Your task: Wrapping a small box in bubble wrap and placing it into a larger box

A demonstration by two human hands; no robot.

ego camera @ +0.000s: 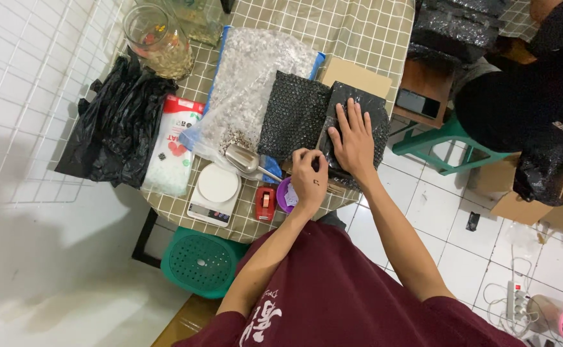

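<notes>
Lying under the right hand (354, 142) fingers, apparently flat: black bubble-wrap pouch (379, 119).

The right hand (353, 138) lies flat, fingers spread, on a black bubble-wrap pouch (365, 112) at the counter (358, 32) edge, while the left hand (308, 178) is curled with fingertips pinched at the pouch's near corner, just above a purple tape roll (286, 195). A second black pouch (292, 114) lies just beside the first, partly on a clear bag of gravel (246, 83). Nearer the left are a metal scoop (243, 159), a white scale (214, 193), a red tape dispenser (265, 202), a black plastic bag (117, 125) and a glass jar (156, 38).
</notes>
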